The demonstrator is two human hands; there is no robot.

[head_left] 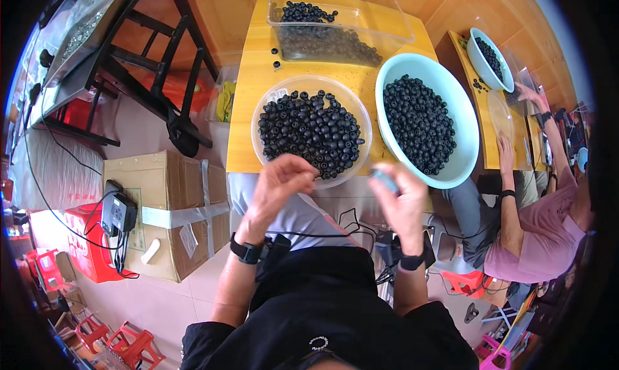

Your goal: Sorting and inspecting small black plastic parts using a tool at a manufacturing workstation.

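The left grip (284, 184) curls over the near edge of a shallow, clear plastic round tray (293, 81), thumb close to the fingertips; whether they meet or pinch anything, I cannot tell. Just beyond it, smooth, rounded black beads (309, 131), some showing a hole, cover most of the tray. The right grip (401, 199) pinches a small, blue-grey piece (385, 181), its exact shape partly hidden by the fingers. Beyond that grip and slightly right, a pale-blue basin (465, 121) with smooth, sloping walls holds a deep heap of similar beads. Farther beyond both grips, a transparent rectangular bin (371, 18) contains more, on the yellow bench (250, 80).
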